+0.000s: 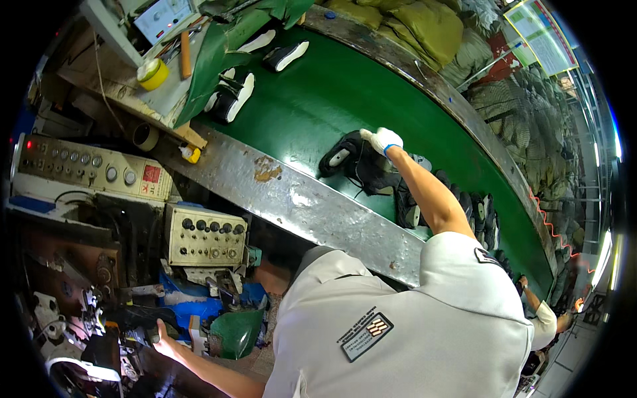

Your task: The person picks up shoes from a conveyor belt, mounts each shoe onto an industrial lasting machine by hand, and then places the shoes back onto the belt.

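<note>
My right hand, in a white glove with a blue cuff edge, reaches over the green conveyor belt. Its fingers are closed at the top edge of a black shoe upper, which lies among other black uppers. My bare left hand is down at the machine on the lower left. The thumb points up and the fingers curl round something dark there. Shadow and machine parts hide most of that thing, so I cannot make out what it is.
Black shoes with white soles stand far left on the belt. A metal ledge runs between me and the belt. Knobbed control boxes sit left. More black uppers and another person's arm are at right.
</note>
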`<state>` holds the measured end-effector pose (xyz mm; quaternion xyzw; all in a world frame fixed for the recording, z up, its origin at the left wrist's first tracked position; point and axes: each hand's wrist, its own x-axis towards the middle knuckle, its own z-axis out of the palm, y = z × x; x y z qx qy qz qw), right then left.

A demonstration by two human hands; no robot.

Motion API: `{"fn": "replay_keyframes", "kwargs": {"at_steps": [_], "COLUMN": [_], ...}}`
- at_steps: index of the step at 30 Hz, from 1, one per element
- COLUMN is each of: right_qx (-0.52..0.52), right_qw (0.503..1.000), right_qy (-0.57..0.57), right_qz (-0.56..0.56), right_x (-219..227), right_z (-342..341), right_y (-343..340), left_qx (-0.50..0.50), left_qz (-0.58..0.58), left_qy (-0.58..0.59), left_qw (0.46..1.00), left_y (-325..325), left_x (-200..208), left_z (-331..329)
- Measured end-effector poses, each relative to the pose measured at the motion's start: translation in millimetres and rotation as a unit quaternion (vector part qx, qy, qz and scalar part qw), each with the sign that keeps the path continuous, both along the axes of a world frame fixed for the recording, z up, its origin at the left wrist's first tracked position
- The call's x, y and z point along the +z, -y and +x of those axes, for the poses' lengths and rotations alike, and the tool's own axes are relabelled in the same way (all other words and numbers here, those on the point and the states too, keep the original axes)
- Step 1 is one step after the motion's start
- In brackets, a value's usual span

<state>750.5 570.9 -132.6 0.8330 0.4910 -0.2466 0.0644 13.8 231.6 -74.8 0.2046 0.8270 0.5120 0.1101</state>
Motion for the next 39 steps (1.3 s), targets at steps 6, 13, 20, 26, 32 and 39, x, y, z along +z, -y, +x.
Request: {"fn": "replay_keyframes", "kwargs": {"at_steps": [6,13,20,26,32,39], "right_qx": [0.055,0.025,-0.264,-0.386,-0.334,-0.12], "right_qw": [0.953,0.703,0.384,0.459,0.874,0.927], "right_qy": [-0.195,-0.709,-0.878,-0.777,-0.305,0.08], "right_qz": [0.225,-0.043,-0.111,0.19,0.178,0.347], "right_x": [-19,55,108,96,-41,-53], "right_z": [-105,-296,-260,-72,137,134], "right_y": [27,94,107,99,85,-49], "left_qx": [0.069,-0.011,-0.42,-0.45,-0.392,-0.278], "left_qz": [0.134,0.17,-0.06,-0.054,-0.164,-0.358], "left_qy": [0.162,0.322,0.321,0.283,0.114,-0.265], "left_qw": [0.975,0.931,0.847,0.845,0.898,0.851], "left_y": [-1,-21,-113,-162,-149,-59], "left_x": [14,59,62,80,6,-5], "left_z": [12,176,298,307,228,158]}}
